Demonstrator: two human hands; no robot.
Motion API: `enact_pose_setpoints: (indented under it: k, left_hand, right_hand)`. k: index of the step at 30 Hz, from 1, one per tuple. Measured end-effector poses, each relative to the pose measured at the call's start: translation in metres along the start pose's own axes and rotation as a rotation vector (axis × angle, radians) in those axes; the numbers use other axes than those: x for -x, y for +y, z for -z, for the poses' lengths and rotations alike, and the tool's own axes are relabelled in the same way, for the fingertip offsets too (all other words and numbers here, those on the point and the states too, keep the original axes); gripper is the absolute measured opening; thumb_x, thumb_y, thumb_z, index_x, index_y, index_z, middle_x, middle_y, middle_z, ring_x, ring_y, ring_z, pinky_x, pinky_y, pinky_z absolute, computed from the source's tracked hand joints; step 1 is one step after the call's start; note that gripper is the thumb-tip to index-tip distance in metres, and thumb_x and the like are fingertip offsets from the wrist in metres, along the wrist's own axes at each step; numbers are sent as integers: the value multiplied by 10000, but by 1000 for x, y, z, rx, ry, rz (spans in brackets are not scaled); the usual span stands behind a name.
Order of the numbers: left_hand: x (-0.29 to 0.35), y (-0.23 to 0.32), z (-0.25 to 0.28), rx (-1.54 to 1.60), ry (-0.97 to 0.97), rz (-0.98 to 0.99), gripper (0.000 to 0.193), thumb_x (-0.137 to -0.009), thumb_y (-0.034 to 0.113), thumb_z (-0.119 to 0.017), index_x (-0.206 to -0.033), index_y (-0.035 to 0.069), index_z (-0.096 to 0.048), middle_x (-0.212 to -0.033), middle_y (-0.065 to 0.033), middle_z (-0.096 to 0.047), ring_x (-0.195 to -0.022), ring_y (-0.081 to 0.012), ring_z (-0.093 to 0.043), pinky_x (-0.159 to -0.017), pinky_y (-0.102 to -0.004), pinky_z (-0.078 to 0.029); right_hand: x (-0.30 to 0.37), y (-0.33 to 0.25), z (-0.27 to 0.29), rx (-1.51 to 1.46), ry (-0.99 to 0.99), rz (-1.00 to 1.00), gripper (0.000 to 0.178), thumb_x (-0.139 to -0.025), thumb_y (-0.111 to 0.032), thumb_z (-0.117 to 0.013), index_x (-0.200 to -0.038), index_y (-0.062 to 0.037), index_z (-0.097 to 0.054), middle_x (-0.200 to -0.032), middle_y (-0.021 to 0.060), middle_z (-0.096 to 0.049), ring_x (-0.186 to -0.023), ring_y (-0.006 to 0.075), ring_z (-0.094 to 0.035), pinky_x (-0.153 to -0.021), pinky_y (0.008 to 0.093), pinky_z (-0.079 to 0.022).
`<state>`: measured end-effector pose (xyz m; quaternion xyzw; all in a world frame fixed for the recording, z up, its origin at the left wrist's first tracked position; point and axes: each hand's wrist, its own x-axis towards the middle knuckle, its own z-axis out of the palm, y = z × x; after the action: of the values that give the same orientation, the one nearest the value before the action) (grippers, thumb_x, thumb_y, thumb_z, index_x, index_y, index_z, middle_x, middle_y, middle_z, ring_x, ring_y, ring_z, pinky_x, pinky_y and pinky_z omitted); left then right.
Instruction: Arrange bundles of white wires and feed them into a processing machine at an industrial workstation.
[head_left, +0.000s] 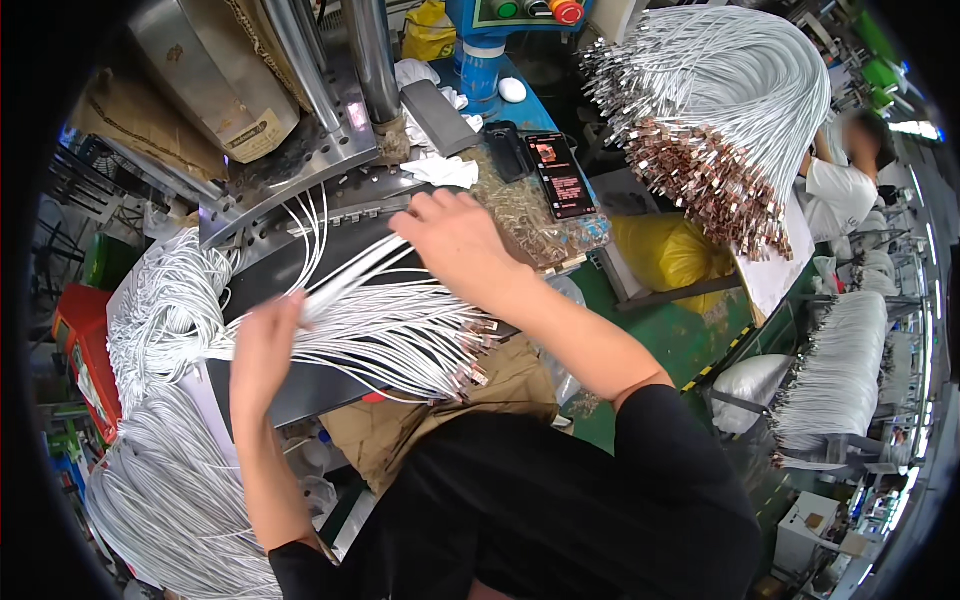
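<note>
My right hand (pixel 455 245) is closed on the ends of a few white cables (pixel 365 268), drawn out straight above the dark work surface. Nearer to me, a larger bundle of white cables (pixel 390 335) fans out, with copper-coloured connectors (pixel 475 365) at its right end. My left hand (pixel 262 350) is at the left end of that bundle, beside a heap of coiled white cable (pixel 165 310). Motion smears its fingers, so their grip cannot be made out. Several loose cables (pixel 312 230) curve up toward the metal machine base.
A machine with steel columns (pixel 375 60) and a perforated plate (pixel 300 175) stands ahead. A phone (pixel 560 175) and a grey metal block (pixel 438 117) lie right of it. A large cable coil (pixel 740 90) rests at the far right, near another person (pixel 840 190). Grey cables (pixel 180 490) hang at lower left.
</note>
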<state>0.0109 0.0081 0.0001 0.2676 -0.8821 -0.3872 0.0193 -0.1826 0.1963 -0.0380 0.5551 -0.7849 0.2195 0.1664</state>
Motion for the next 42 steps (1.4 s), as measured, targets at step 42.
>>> enact_pose_setpoints:
  k: [42]
  left_hand:
    - [-64,-39,-62,1305,-140,208,365,-1024,156,-539,-1332,-40,-540,-1197,-186,-677,-906,-174,-693,-797,-266,-565]
  right_hand:
    - [78,48,13,-208,448,-395,134,-912,-54,-636,-1035,-31,-683,-950,115,-665,-873,253,-638,-769,342,-497]
